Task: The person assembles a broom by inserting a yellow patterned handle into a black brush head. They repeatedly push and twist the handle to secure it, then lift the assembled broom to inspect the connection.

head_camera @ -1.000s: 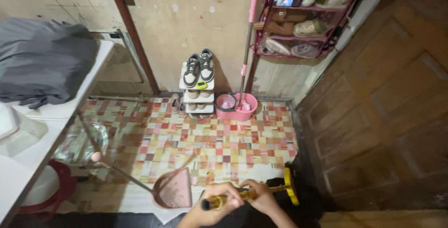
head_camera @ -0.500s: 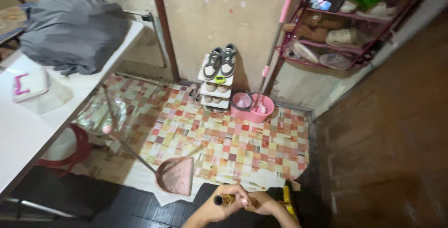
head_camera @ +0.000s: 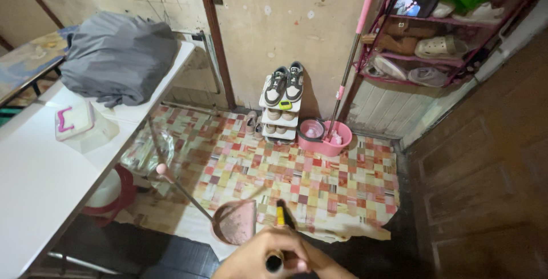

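Note:
Both my hands are at the bottom edge, closed around a dark stick-like broom handle (head_camera: 274,262) that points away from me. My left hand (head_camera: 256,254) wraps its near end. My right hand (head_camera: 313,261) sits just beside it, partly cut off by the frame. A yellow part of the broom (head_camera: 280,215) shows beyond my fingers. Just to the left of it a pink dustpan (head_camera: 236,224) stands on the floor, its long thin handle slanting up to the left.
A patterned checked floor mat (head_camera: 319,182) covers the floor. A white table (head_camera: 34,182) on the left carries a grey bundle (head_camera: 117,56) and a clear lidded box (head_camera: 77,123). Against the wall stand a small shoe stand (head_camera: 281,105), a pink mop bucket (head_camera: 324,136) and a shoe rack (head_camera: 422,33). A wooden door (head_camera: 491,159) is on the right.
The view has swung left and up. The broom has turned from lying sideways to pointing away from me, and my hands have closed together on its near end.

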